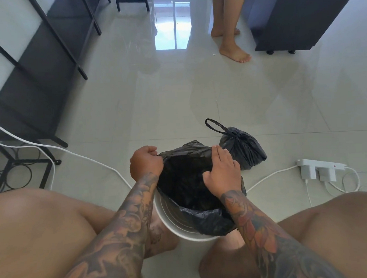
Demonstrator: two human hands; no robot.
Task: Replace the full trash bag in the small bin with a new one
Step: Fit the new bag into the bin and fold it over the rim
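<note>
Between the seated person's bare knees, a small white bin (173, 225) stands on the tiled floor, a new black trash bag (186, 180) draped into it. The left hand (145, 163) is clenched on the bag's far-left edge; the right hand (222, 173) lies flat, fingers spread, on its right side. The bag's far rim isn't over the bin lip; the bin's far edge is hidden. Just beyond the right hand sits the tied full bag (242, 149)

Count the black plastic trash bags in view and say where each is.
2. A tied black plastic trash bag sits on the floor beyond the white bin; an open black plastic liner sits in that bin, its rim held by the left hand.
</note>
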